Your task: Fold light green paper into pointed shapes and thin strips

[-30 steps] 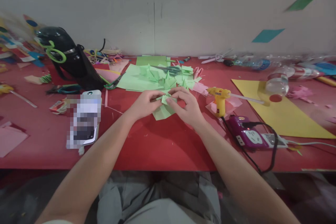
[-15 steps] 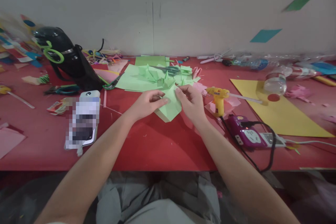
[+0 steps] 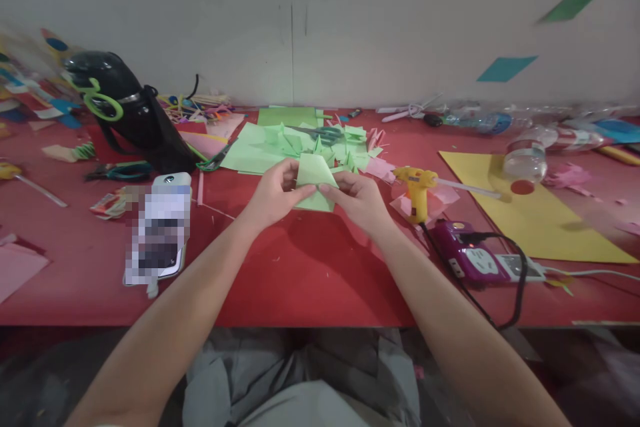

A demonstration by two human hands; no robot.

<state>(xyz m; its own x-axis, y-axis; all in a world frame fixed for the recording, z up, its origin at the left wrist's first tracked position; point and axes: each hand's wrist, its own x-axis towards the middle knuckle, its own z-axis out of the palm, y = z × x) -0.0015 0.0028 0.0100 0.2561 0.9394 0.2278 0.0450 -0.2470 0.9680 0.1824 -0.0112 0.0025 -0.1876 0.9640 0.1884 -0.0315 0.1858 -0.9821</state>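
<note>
Between my two hands is a folded piece of light green paper (image 3: 315, 170), held above the red table. My left hand (image 3: 275, 197) pinches its left side, with the thumb pressed on the near face. On the right side my right hand (image 3: 361, 200) grips the same paper, its thumb tip close to the other thumb. Fingers behind the paper are partly hidden. Just beyond lie light green sheets (image 3: 245, 150) with several folded green paper pieces (image 3: 290, 142) and a pair of scissors (image 3: 325, 134) on them.
A yellow glue gun (image 3: 416, 190) stands right of my hands, near a purple power adapter (image 3: 467, 257) with a black cord. A phone (image 3: 160, 233) and a black bottle-like holder (image 3: 135, 113) are on the left. Yellow paper (image 3: 530, 213) and plastic bottles (image 3: 525, 163) lie right.
The green paper has been turned in my hands: its pointed lower end no longer shows, and a flat panel now stands up above my thumbs. Both thumbs have come together at its middle.
</note>
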